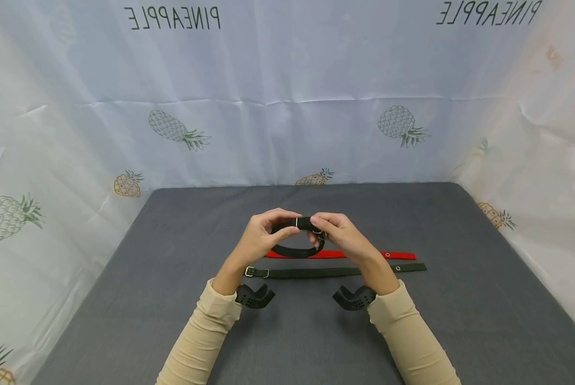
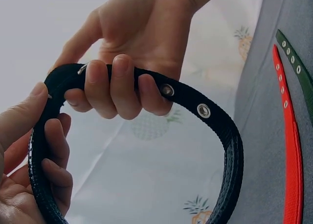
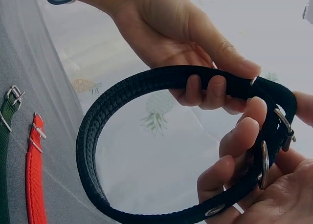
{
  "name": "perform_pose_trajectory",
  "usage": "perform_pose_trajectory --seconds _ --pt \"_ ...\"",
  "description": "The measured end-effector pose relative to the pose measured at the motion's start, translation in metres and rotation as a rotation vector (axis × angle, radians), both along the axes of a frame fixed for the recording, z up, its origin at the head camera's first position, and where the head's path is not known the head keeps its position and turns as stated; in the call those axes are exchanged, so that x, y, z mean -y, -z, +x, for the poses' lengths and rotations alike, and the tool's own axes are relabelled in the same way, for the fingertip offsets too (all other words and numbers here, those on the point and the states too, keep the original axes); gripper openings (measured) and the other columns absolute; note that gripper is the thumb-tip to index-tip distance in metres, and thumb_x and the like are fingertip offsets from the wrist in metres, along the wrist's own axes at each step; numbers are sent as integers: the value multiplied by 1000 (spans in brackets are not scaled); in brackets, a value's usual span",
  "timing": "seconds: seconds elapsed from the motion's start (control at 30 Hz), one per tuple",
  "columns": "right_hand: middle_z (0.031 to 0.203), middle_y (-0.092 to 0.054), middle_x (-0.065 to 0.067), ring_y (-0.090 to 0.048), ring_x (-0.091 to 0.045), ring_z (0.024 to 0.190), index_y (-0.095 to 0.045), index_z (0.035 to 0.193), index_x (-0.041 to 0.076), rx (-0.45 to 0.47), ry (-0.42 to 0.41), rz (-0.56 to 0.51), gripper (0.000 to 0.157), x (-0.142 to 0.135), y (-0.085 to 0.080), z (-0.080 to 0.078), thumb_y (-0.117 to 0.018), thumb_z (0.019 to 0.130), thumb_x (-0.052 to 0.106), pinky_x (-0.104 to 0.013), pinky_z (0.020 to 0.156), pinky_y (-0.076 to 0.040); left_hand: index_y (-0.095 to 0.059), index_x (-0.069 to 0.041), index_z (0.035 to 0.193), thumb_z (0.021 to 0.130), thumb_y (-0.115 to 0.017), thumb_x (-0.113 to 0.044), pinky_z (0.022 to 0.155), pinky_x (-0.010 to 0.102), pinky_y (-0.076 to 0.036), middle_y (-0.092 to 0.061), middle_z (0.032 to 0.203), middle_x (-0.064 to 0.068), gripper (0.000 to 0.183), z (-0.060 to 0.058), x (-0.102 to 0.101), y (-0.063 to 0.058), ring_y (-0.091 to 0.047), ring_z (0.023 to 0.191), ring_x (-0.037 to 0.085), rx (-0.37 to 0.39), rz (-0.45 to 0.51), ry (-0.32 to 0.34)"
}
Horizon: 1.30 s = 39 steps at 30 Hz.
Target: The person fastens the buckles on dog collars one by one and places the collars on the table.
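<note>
I see the left hand (image 1: pixel 263 235) and right hand (image 1: pixel 343 235) both pinching the black strap (image 1: pixel 297 252), which is bent in a loop above the surface (image 1: pixel 138 310). It looks light and bendy, hard to break, but it may spring open. I'd hold it close to the shiny buckle (image 3: pixel 288 138).

Pineapple-print curtain (image 1: pixel 287 69) behind grey table (image 1: pixel 133 299)

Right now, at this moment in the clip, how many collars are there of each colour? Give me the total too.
Black collar, held by the left hand and right hand: 1
Red collar, on the table: 1
Dark green collar, on the table: 1
Total: 3
</note>
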State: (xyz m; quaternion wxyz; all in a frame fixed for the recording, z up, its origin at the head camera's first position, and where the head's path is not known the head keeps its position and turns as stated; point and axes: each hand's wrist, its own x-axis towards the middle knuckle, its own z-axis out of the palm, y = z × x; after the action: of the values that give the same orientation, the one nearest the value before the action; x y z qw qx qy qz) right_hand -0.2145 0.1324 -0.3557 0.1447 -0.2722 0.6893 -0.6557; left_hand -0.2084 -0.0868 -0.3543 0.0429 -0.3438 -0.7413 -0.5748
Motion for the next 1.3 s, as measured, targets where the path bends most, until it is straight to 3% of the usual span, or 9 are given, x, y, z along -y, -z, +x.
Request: perform_pose_trajectory --seconds 0.13,0.2,0.43,0.67,0.77,0.97,1.13,1.3 --pt "72 -58 6 -52 -15 67 -62 82 15 -10 -1 -2 29 0 0 0 -47 102 31 -29 69 -50 -64 4 116 89 -67 -7 81 22 -58 -66 110 23 29 1 -1 0 -70 89 22 17 -9 0" --pt "72 -57 6 -52 -15 67 -62 81 15 -15 -1 -1 29 1 0 0 -49 102 31 -29 69 -49 -64 3 116 89 -67 -6 81 22 -57 -66 110 23 29 1 -1 0 -70 90 26 22 -15 -2" --pt "69 -55 6 -50 -17 64 -58 78 14 -39 -9 1 27 2 1 1 -54 100 29 -30 65 -49 -64 2 117 89 -67 -8 74 20 -55 -67 109 22 30 0 -1 1 -67 86 3 34 -28 8" --pt "66 -53 6 -47 -14 63 -57 79 14 -21 -13 20 23 2 0 2 -55 99 25 -28 66 -44 -65 2 115 87 -68 -5 53 19 -38 -67 104 20 29 0 -1 1 -46 59 7 10 -32 28" --pt "67 -54 6 -48 -14 63 -57 79 13 6 -4 37 24 2 0 2 -55 99 26 -29 67 -45 -66 1 115 87 -68 -5 54 19 -39 -67 104 19 29 0 -2 1 -45 59 5 14 -31 26" --pt "71 -58 6 -53 -14 70 -62 83 14 70 34 54 31 0 -1 0 -48 102 35 -33 72 -49 -65 2 116 88 -68 -6 71 21 -56 -67 108 22 29 0 0 1 -67 84 -1 24 -10 16" --pt "76 -62 7 -57 -13 78 -65 91 15 97 43 49 37 -6 -1 -2 -43 103 42 -33 83 -47 -65 4 115 88 -69 -9 80 25 -58 -66 109 25 30 0 2 0 -68 87 -1 55 15 5" --pt "80 -64 8 -59 -12 83 -66 91 17 98 18 45 37 -9 -2 -4 -42 102 43 -35 94 -43 -66 4 114 88 -70 -12 79 22 -57 -67 108 26 31 -1 3 -3 -67 84 10 66 42 -29"
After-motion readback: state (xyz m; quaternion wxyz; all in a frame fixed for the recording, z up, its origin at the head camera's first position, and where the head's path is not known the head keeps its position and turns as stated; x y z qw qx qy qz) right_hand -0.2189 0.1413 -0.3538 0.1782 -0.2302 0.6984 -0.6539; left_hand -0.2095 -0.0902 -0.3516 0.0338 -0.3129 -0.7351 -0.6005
